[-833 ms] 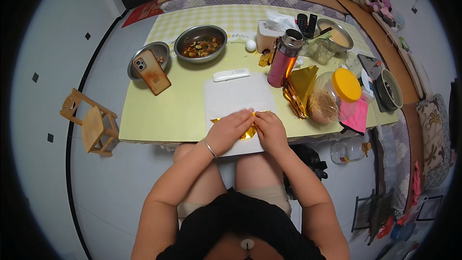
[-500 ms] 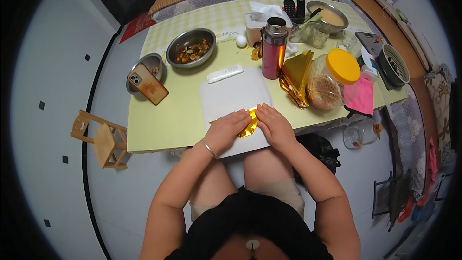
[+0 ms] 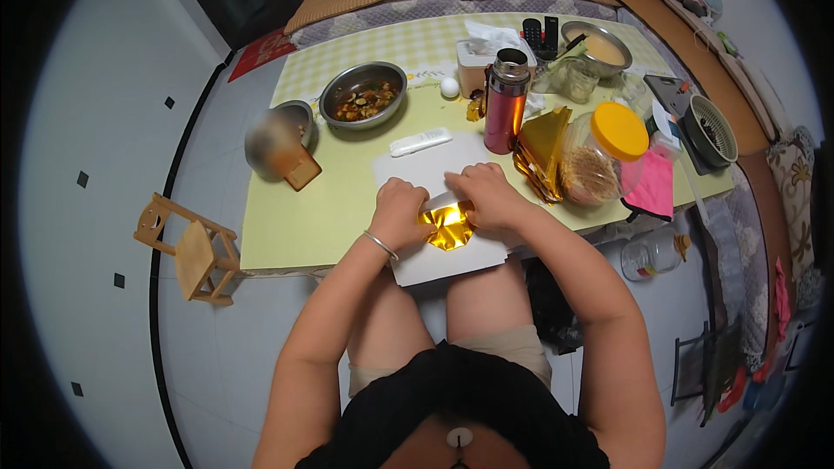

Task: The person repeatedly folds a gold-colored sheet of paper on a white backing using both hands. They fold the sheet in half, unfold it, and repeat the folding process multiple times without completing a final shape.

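Note:
A folded piece of shiny gold foil paper (image 3: pixel 450 229) lies on a white board (image 3: pixel 434 267) at the table's near edge. My left hand (image 3: pixel 401 212), with a silver bangle at its wrist, grips the paper's left side, fingers curled and thumb on the foil. From the other side my right hand (image 3: pixel 488 198) has hold of the right edge with bent fingers. My fingers partly hide the paper's upper edge. Beyond the hands, a slim white packet (image 3: pixel 421 142) rests at the top of the board. A stack of gold foil sheets (image 3: pixel 543 152) sits to the right.
Behind the board stands an open pink thermos (image 3: pixel 506 108). A yellow-lidded jar (image 3: pixel 599 156) and a pink cloth (image 3: pixel 649 182) are at the right. On the left are a metal bowl of food (image 3: pixel 363 95) and a phone (image 3: pixel 300 169) against a smaller bowl. A small wooden chair (image 3: pixel 198 252) stands beside the table.
My hands have gone from lying flat over the foil paper to gripping its sides with bent fingers, and more of the gold shows. The whole view has shifted slightly.

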The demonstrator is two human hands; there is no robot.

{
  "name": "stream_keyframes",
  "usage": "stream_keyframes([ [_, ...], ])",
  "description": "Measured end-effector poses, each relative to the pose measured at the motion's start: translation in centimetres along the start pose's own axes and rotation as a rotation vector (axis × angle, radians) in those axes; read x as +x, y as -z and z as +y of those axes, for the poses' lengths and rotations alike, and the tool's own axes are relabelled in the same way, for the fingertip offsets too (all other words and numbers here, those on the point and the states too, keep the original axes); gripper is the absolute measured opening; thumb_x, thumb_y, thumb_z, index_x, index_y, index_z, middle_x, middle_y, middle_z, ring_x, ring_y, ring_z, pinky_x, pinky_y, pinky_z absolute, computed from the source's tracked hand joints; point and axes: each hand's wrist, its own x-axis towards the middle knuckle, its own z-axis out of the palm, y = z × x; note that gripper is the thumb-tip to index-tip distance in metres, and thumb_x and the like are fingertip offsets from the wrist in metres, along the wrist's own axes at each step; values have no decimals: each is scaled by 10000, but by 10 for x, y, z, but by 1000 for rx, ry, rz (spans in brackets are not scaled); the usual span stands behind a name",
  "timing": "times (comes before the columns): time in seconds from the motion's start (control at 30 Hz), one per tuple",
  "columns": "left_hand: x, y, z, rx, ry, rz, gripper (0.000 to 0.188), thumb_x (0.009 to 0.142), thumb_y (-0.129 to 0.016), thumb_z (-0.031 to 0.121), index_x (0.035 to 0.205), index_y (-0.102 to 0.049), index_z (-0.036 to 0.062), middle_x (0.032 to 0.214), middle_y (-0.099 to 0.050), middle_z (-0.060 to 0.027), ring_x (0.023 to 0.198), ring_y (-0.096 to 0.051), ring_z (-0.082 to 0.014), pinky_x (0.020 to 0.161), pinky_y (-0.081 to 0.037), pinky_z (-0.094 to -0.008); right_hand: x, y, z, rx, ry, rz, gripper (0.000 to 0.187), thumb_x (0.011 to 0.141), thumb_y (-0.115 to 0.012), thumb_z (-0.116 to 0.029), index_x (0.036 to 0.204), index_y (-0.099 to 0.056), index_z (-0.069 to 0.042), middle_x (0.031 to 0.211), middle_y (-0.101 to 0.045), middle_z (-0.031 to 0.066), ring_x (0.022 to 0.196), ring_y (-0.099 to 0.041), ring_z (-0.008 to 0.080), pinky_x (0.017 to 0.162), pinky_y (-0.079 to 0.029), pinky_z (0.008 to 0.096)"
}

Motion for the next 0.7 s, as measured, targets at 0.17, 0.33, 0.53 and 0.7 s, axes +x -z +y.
stream_keyframes([
  [0.17,-14,-14,7,41,-135,48,269,720,-781,174,959,-726,61,1064,-687,-133,1031,-626,-353,900,-522,-455,-5,-12,2,-232,293,175,108,820,-654,-123,871,-749,-129,904,-645,31,1042,-589,252,1078,-368,445],
  [0.33,-38,-48,17,183,-124,92,432,907,-572,104,1315,-584,-35,1454,-557,-201,1347,-546,-331,1088,-469,-463,-30,-32,14,-279,242,109,356,910,-623,-188,1251,-654,-90,1329,-667,95,1346,-538,225,1194,-330,513],
  [0.53,-72,-52,7,21,-80,210,569,961,-611,211,1459,-477,-29,1539,-464,-237,1438,-432,-407,1185,-350,-512,-67,-39,12,37,-7,68,577,1011,-553,-252,1535,-417,-52,1614,-394,150,1516,-330,308,1237,-231,536],
  [0.7,-104,-53,-6,-9,-16,254,607,938,-641,262,1445,-492,-36,1554,-451,-227,1462,-407,-379,1186,-340,-529,-76,-35,8,79,-33,56,624,970,-577,-233,1541,-410,-45,1621,-382,163,1526,-312,330,1246,-209,536],
])
